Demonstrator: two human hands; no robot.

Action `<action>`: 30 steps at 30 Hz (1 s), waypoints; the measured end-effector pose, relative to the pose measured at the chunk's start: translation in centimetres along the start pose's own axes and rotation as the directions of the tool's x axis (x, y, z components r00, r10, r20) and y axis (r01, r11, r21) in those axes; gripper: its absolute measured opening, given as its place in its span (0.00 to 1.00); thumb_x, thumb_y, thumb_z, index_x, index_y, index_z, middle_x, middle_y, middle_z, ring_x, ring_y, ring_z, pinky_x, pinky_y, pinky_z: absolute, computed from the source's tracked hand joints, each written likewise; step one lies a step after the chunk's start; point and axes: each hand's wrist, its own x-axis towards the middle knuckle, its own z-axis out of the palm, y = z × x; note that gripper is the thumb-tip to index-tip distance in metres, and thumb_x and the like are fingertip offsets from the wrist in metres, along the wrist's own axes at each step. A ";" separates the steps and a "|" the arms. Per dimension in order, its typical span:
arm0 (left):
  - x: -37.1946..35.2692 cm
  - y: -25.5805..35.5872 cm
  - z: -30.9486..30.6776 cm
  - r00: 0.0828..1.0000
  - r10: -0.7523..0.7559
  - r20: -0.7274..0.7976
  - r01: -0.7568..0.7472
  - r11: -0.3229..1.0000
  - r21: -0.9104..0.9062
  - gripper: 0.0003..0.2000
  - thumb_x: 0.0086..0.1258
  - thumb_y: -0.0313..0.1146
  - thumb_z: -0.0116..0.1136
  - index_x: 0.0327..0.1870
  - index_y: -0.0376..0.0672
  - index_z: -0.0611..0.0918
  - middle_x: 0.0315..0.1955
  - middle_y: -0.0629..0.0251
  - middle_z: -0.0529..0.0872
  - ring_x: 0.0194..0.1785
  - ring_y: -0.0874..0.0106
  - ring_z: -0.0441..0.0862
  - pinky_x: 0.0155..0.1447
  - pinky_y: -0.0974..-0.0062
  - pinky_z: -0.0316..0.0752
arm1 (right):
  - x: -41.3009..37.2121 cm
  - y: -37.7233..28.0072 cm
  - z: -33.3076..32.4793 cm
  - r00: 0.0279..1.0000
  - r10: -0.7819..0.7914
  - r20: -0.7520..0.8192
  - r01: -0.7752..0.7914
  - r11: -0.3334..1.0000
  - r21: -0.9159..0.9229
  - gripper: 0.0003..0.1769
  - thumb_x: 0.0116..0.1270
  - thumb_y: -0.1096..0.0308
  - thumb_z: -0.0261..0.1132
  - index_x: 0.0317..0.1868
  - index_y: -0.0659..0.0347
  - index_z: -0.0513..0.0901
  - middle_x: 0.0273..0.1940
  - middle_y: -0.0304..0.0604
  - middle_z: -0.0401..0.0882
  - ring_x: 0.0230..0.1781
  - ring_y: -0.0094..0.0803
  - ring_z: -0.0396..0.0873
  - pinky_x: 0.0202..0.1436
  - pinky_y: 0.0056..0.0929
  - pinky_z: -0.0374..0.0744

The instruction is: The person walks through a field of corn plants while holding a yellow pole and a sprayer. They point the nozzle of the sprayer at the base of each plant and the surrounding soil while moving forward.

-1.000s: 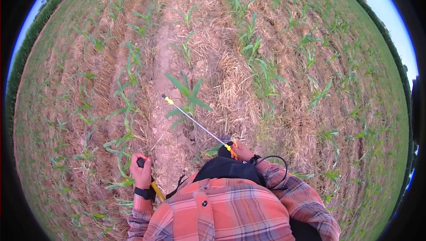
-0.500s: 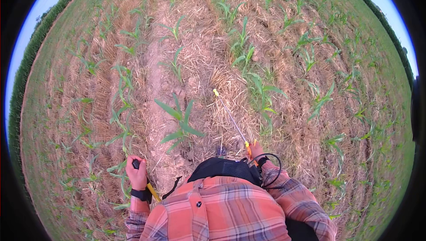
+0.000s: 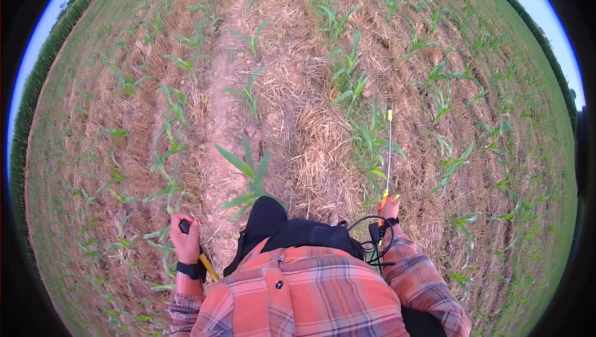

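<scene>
My left hand (image 3: 185,241) is closed around the black grip (image 3: 184,226) of a yellow pump lever (image 3: 210,267), low at the left. At the right, my right hand (image 3: 391,207) wraps the orange handle of a sprayer wand (image 3: 389,157). Its thin metal tube points forward to a yellow nozzle (image 3: 390,115), held over the row of young corn plants (image 3: 370,141) to the right. A black hose (image 3: 355,225) loops beside the right wrist. Whatever the lever and hose join to is hidden. No spray can be made out.
Rows of corn seedlings run forward on both sides. One larger corn plant (image 3: 248,172) stands just ahead of my dark-clothed knee (image 3: 267,213). Straw (image 3: 323,151) and bare soil (image 3: 220,107) lie between rows. A taller green hedge (image 3: 37,89) borders the field at left.
My right hand has moved right, and the wand has swung from pointing forward-left to nearly straight ahead. A dark knee has come forward into view. My left hand has shifted slightly left.
</scene>
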 end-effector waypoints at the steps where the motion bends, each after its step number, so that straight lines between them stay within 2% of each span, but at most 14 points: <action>1: 0.7 -0.1 0.1 1.000 0.002 0.008 -0.002 1.000 0.016 0.06 0.56 0.23 0.52 0.29 0.42 0.67 0.16 0.75 0.68 0.14 0.87 0.62 0.17 0.89 0.57 | 0.2 -0.5 0.6 1.000 -0.007 -0.018 0.007 1.000 0.003 0.12 0.63 0.58 0.47 0.35 0.59 0.60 0.15 0.45 0.69 0.06 0.26 0.64 0.06 0.23 0.61; 6: 5.5 -1.8 -0.2 0.999 -0.045 0.006 0.045 0.999 0.016 0.07 0.56 0.23 0.51 0.29 0.43 0.66 0.16 0.73 0.67 0.13 0.86 0.62 0.15 0.89 0.58 | 1.0 -1.6 5.3 0.999 0.036 0.016 -0.036 0.999 0.008 0.12 0.62 0.58 0.47 0.35 0.58 0.61 0.15 0.44 0.69 0.07 0.27 0.65 0.06 0.23 0.62; 8: 8.7 -1.9 0.0 0.999 -0.035 0.002 0.036 0.999 -0.029 0.07 0.56 0.23 0.50 0.29 0.43 0.66 0.16 0.73 0.68 0.13 0.86 0.62 0.15 0.89 0.58 | 0.9 -2.6 8.9 0.999 -0.027 -0.046 0.016 0.973 -0.229 0.12 0.62 0.59 0.48 0.35 0.58 0.62 0.14 0.42 0.69 0.07 0.27 0.66 0.05 0.23 0.62; 9: 9.5 -1.9 0.0 0.998 -0.055 -0.018 0.055 0.998 -0.034 0.07 0.56 0.22 0.50 0.29 0.43 0.66 0.17 0.73 0.68 0.13 0.86 0.62 0.15 0.89 0.58 | 0.8 -3.0 10.2 0.999 0.034 0.036 -0.025 0.976 -0.216 0.11 0.61 0.60 0.49 0.34 0.59 0.61 0.13 0.42 0.69 0.06 0.28 0.67 0.04 0.24 0.62; 10: 10.6 -1.8 -0.2 0.997 -0.068 -0.038 0.067 0.997 -0.040 0.07 0.56 0.22 0.50 0.29 0.43 0.66 0.17 0.73 0.68 0.13 0.86 0.62 0.16 0.89 0.58 | 0.4 -3.4 11.7 0.994 0.013 0.109 0.008 0.982 -0.188 0.11 0.61 0.61 0.50 0.34 0.59 0.61 0.13 0.43 0.69 0.04 0.28 0.65 0.04 0.25 0.62; 14: 15.1 -1.6 -1.2 0.994 -0.100 -0.041 0.094 0.986 -0.139 0.07 0.56 0.23 0.50 0.30 0.43 0.66 0.18 0.73 0.68 0.13 0.86 0.62 0.16 0.89 0.58 | -0.1 -5.5 19.1 0.958 0.059 0.280 0.023 0.960 -0.281 0.11 0.61 0.61 0.50 0.35 0.58 0.60 0.14 0.45 0.71 0.04 0.28 0.66 0.04 0.25 0.63; 16: 17.1 -1.5 -1.7 0.993 -0.106 -0.045 0.098 0.983 -0.156 0.06 0.57 0.23 0.51 0.30 0.43 0.66 0.16 0.74 0.68 0.13 0.86 0.62 0.16 0.89 0.58 | -1.3 -6.7 22.5 0.953 0.052 0.299 0.018 0.974 -0.228 0.11 0.61 0.61 0.50 0.36 0.59 0.61 0.15 0.46 0.72 0.06 0.30 0.68 0.04 0.26 0.64; 18: 18.9 -1.3 -2.0 0.993 -0.107 -0.049 0.097 0.979 -0.178 0.06 0.57 0.24 0.52 0.29 0.43 0.67 0.15 0.75 0.68 0.14 0.86 0.63 0.16 0.89 0.57 | -3.0 -8.8 25.5 0.893 -0.037 0.448 0.243 0.878 -0.412 0.10 0.62 0.62 0.51 0.35 0.58 0.61 0.19 0.43 0.71 0.11 0.28 0.71 0.08 0.24 0.66; 20: 20.5 -1.1 -1.9 0.993 -0.110 -0.043 0.099 0.974 -0.203 0.06 0.57 0.24 0.52 0.29 0.42 0.67 0.15 0.74 0.68 0.14 0.86 0.63 0.16 0.89 0.57 | -3.7 -10.3 28.0 0.828 0.051 0.558 0.269 0.837 -0.476 0.11 0.62 0.61 0.50 0.36 0.60 0.63 0.19 0.42 0.73 0.11 0.24 0.69 0.09 0.21 0.65; 23: 22.6 -1.1 -1.4 0.992 -0.118 -0.038 0.110 0.980 -0.163 0.06 0.56 0.23 0.52 0.29 0.42 0.67 0.15 0.74 0.68 0.14 0.86 0.63 0.16 0.89 0.57 | -5.5 -12.3 31.3 0.784 0.033 0.620 0.321 0.833 -0.450 0.11 0.63 0.60 0.50 0.36 0.60 0.64 0.17 0.40 0.73 0.11 0.22 0.69 0.10 0.19 0.65; 25: 23.8 -0.9 -1.0 0.992 -0.122 -0.042 0.115 0.983 -0.146 0.06 0.56 0.23 0.51 0.29 0.42 0.67 0.15 0.75 0.68 0.14 0.86 0.63 0.16 0.89 0.57 | -7.1 -15.2 33.1 0.677 0.153 0.720 0.366 0.779 -0.510 0.12 0.63 0.59 0.49 0.36 0.59 0.64 0.18 0.39 0.73 0.12 0.20 0.69 0.12 0.18 0.65; 26: 24.4 -0.7 -0.9 0.993 -0.114 -0.042 0.107 0.983 -0.148 0.06 0.56 0.23 0.51 0.29 0.42 0.67 0.15 0.75 0.68 0.14 0.86 0.63 0.16 0.89 0.57 | -6.8 -15.3 33.8 0.677 0.145 0.721 0.369 0.781 -0.504 0.12 0.63 0.59 0.49 0.36 0.59 0.64 0.18 0.39 0.73 0.12 0.20 0.69 0.12 0.18 0.65; 28: 25.5 -0.2 -0.6 0.991 -0.128 -0.042 0.120 0.980 -0.156 0.06 0.56 0.23 0.51 0.29 0.42 0.67 0.15 0.75 0.68 0.14 0.87 0.63 0.16 0.89 0.57 | -6.2 -15.4 35.2 0.548 0.208 0.810 0.324 0.840 -0.435 0.11 0.64 0.59 0.48 0.36 0.59 0.64 0.19 0.38 0.74 0.14 0.20 0.70 0.15 0.18 0.67; 30: 26.8 -0.5 -0.4 0.994 -0.097 -0.050 0.089 0.986 -0.143 0.06 0.56 0.23 0.51 0.29 0.42 0.67 0.15 0.75 0.68 0.14 0.87 0.62 0.16 0.89 0.56 | -5.1 -15.6 36.6 0.513 0.217 0.830 0.370 0.817 -0.442 0.12 0.65 0.59 0.48 0.37 0.59 0.64 0.20 0.37 0.74 0.17 0.20 0.71 0.18 0.18 0.68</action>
